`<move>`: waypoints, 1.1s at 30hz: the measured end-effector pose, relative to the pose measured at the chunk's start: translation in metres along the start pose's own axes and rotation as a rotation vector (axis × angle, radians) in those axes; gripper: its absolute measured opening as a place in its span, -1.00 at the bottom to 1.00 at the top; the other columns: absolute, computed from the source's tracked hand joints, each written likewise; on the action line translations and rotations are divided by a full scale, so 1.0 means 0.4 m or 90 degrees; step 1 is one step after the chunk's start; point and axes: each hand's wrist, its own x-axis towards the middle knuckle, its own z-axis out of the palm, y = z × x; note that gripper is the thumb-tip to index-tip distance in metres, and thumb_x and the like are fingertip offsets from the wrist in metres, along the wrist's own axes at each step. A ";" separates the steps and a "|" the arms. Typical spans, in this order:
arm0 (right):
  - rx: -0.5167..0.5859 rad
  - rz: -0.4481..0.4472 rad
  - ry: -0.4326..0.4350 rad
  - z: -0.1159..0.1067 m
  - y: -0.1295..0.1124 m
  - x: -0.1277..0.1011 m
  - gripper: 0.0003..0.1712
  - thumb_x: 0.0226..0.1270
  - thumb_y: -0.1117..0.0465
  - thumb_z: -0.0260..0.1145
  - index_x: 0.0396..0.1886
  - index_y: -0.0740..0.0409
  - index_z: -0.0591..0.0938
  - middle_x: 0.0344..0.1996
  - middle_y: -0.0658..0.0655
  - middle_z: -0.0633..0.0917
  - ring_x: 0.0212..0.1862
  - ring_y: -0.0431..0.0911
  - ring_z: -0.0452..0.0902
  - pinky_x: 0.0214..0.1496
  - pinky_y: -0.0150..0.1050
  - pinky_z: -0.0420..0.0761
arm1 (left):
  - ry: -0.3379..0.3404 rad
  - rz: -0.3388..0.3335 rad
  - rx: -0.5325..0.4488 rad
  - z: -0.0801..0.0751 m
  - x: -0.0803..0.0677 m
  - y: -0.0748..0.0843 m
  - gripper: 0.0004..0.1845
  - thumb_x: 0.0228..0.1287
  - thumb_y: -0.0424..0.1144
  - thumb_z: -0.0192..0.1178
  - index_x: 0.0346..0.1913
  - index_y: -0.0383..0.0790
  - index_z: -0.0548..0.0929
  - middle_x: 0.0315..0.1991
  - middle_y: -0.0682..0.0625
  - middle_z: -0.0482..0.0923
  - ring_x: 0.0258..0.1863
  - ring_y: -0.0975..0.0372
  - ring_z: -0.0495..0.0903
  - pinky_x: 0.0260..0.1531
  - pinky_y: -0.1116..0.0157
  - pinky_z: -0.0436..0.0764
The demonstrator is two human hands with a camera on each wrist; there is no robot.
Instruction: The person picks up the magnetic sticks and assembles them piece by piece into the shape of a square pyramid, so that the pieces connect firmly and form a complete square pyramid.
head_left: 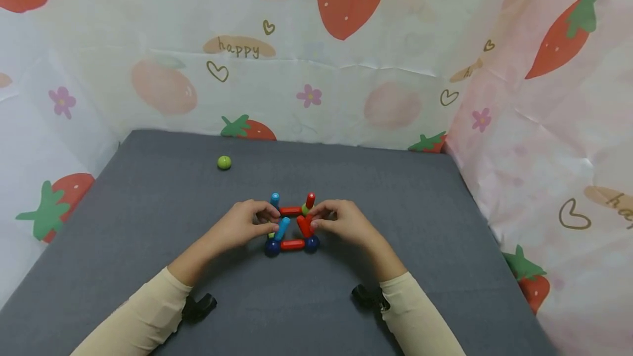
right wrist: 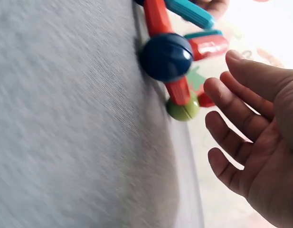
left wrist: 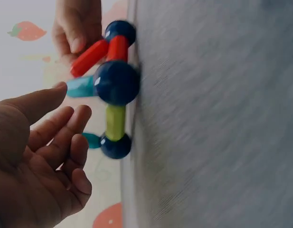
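Observation:
A frame of magnetic-looking rods and balls stands on the grey table, between both hands. A dark blue ball point(head_left: 272, 246) and a second dark blue ball point(head_left: 312, 243) form its front corners, joined by a red rod point(head_left: 293, 244). From the front left ball a light blue rod point(head_left: 282, 228) leans inward; a red rod point(head_left: 303, 227) leans inward opposite it. My left hand point(head_left: 242, 222) has its thumb tip right at the light blue rod's end, other fingers loosely bent. My right hand point(head_left: 346, 221) stays beside the red rod, fingers relaxed and spread around nothing.
At the frame's back, a blue rod point(head_left: 275, 200) and a red rod point(head_left: 310, 200) stand up, the latter on a green ball point(right wrist: 183, 109). A loose green ball point(head_left: 224, 162) lies farther back on the left. Strawberry-print cloth point(head_left: 306, 70) hangs behind the table.

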 end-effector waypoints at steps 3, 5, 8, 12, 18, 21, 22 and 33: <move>-0.013 -0.007 0.020 -0.021 0.002 0.002 -0.73 0.36 0.05 0.47 -0.01 0.00 0.77 -0.22 -0.09 0.74 -0.13 -0.14 0.60 -0.04 -0.15 0.56 | 0.018 0.006 0.018 -0.026 0.001 -0.003 -0.73 0.37 -0.08 0.38 0.03 -0.09 0.73 -0.18 0.14 0.66 -0.13 0.24 0.56 -0.14 0.20 0.56; -0.019 -0.008 0.032 -0.035 0.002 0.007 -0.71 0.35 0.07 0.48 0.00 0.04 0.77 -0.21 -0.08 0.75 -0.12 -0.13 0.60 -0.01 -0.13 0.54 | 0.026 0.007 0.027 -0.040 0.003 -0.008 -0.73 0.38 -0.09 0.37 0.03 -0.12 0.72 -0.17 0.13 0.67 -0.14 0.24 0.57 -0.13 0.19 0.57; -0.032 0.002 0.053 -0.055 0.003 0.019 -0.70 0.36 0.08 0.47 0.02 0.06 0.77 -0.21 -0.07 0.75 -0.12 -0.13 0.59 -0.01 -0.14 0.52 | 0.036 -0.003 0.039 -0.059 0.011 -0.015 -0.73 0.37 -0.10 0.37 0.03 -0.14 0.72 -0.16 0.10 0.68 -0.15 0.23 0.59 -0.14 0.19 0.58; -0.043 0.008 0.073 -0.071 0.007 0.040 -0.71 0.37 0.08 0.47 0.03 0.04 0.77 -0.19 -0.07 0.75 -0.12 -0.13 0.59 -0.01 -0.13 0.53 | 0.059 -0.007 0.067 -0.080 0.032 -0.025 -0.69 0.36 -0.12 0.39 0.06 -0.20 0.71 -0.13 0.05 0.71 -0.13 0.16 0.61 -0.10 0.13 0.59; -0.037 -0.003 0.065 -0.067 0.020 0.074 -0.71 0.34 0.09 0.49 0.04 -0.09 0.76 -0.08 -0.03 0.75 0.02 -0.03 0.56 0.12 -0.07 0.50 | 0.054 -0.005 0.073 -0.087 0.067 -0.039 -0.63 0.34 -0.09 0.41 0.11 -0.17 0.71 0.01 -0.01 0.71 0.04 0.04 0.57 0.07 0.01 0.56; -0.027 -0.002 0.053 -0.056 0.027 0.087 -0.71 0.33 0.08 0.50 0.03 -0.14 0.76 -0.02 0.06 0.73 0.07 0.05 0.54 0.14 -0.05 0.48 | 0.043 -0.006 0.066 -0.079 0.080 -0.044 -0.66 0.33 -0.08 0.41 0.10 -0.10 0.72 0.04 0.00 0.69 0.05 0.06 0.55 0.08 0.02 0.56; -0.023 -0.002 0.048 -0.052 0.028 0.091 -0.71 0.33 0.07 0.50 0.03 -0.14 0.76 -0.01 0.08 0.73 0.09 0.07 0.53 0.14 -0.05 0.47 | 0.041 -0.007 0.065 -0.076 0.082 -0.046 -0.67 0.33 -0.08 0.41 0.09 -0.08 0.72 0.04 0.01 0.69 0.05 0.07 0.54 0.08 0.03 0.56; -0.020 -0.016 0.069 -0.022 0.045 0.100 -0.75 0.32 0.05 0.50 -0.02 -0.13 0.78 -0.12 -0.05 0.72 0.01 -0.05 0.55 0.18 -0.04 0.51 | 0.045 -0.011 0.047 -0.050 0.094 -0.054 -0.75 0.35 -0.06 0.40 0.02 0.01 0.74 -0.01 0.03 0.66 0.03 0.10 0.53 -0.04 0.08 0.56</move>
